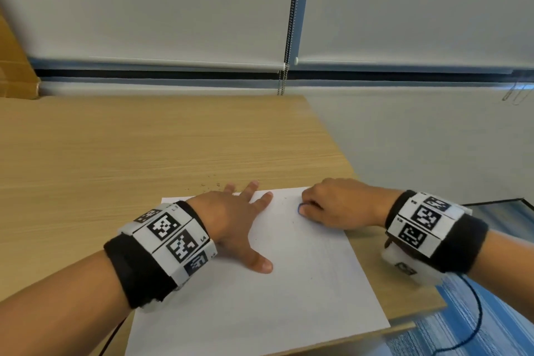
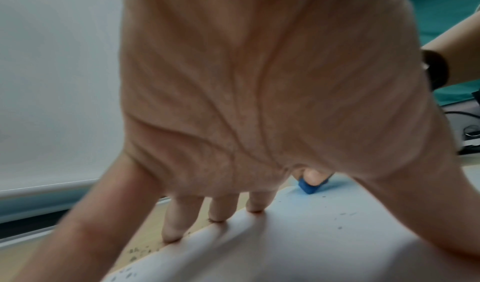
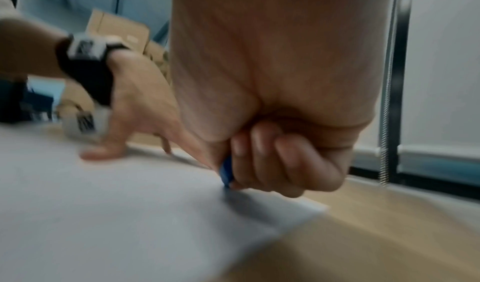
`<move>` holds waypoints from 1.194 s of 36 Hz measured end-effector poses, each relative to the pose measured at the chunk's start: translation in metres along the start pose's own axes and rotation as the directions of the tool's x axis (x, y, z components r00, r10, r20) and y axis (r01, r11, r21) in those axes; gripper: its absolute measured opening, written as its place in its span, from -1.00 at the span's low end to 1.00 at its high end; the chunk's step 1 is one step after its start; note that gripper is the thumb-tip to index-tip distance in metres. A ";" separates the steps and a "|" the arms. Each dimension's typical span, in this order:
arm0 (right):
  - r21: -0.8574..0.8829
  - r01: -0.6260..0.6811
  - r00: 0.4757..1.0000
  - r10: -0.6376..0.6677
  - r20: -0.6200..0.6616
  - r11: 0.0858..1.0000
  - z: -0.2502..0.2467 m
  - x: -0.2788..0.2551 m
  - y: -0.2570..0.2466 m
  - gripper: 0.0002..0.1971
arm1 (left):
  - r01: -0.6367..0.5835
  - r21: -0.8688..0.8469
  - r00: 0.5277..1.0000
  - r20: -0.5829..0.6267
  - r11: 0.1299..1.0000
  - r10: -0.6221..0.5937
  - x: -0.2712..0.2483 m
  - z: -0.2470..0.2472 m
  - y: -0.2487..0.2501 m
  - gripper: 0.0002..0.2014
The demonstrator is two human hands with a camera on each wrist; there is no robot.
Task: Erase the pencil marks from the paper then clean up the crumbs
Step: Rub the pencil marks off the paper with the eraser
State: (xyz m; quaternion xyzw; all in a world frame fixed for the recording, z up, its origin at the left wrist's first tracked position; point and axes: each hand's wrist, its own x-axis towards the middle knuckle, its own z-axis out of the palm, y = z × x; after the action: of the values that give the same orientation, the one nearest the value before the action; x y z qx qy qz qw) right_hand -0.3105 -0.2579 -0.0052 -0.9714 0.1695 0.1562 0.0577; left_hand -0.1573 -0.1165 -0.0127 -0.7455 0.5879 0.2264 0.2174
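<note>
A white sheet of paper [image 1: 289,283] lies at the near right corner of the wooden table [image 1: 115,153]. My left hand [image 1: 239,220] lies flat on its upper left part, fingers spread and straight, fingertips reaching past the far edge. My right hand [image 1: 332,205] pinches a small blue eraser [image 1: 300,208] and presses it on the paper near the far right corner. The eraser [image 2: 309,187] shows its blue corner under a fingertip in the left wrist view, and the eraser [image 3: 226,171] sits beside curled fingers in the right wrist view. Dark crumbs [image 1: 211,185] lie on the table beyond the paper.
The table's right edge [image 1: 364,182] runs close to my right hand, with grey floor and a blue striped surface [image 1: 476,326] beyond it. A window blind [image 1: 173,9] hangs behind the table. Cardboard boxes [image 3: 116,30] stand to the left.
</note>
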 end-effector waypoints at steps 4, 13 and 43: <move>0.020 0.052 0.998 -0.053 0.040 0.998 0.004 -0.007 -0.014 -0.64 | -0.008 0.000 1.000 0.003 1.000 0.008 0.000 0.000 -0.001 0.24; 0.001 0.044 0.998 -0.044 0.034 0.999 0.006 -0.006 -0.014 -0.65 | -0.007 -0.008 1.000 -0.003 1.000 0.007 -0.001 0.000 -0.001 0.25; -0.006 0.029 0.996 -0.029 -0.079 1.000 0.004 0.018 -0.021 -0.63 | 0.005 0.009 0.999 0.031 1.000 -0.006 -0.003 -0.003 0.002 0.24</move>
State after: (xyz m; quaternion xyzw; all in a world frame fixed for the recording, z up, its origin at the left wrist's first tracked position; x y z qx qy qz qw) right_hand -0.2884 -0.2431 -0.0136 -0.9793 0.1572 0.1173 0.0508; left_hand -0.1595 -0.1169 -0.0086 -0.7425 0.5834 0.2349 0.2304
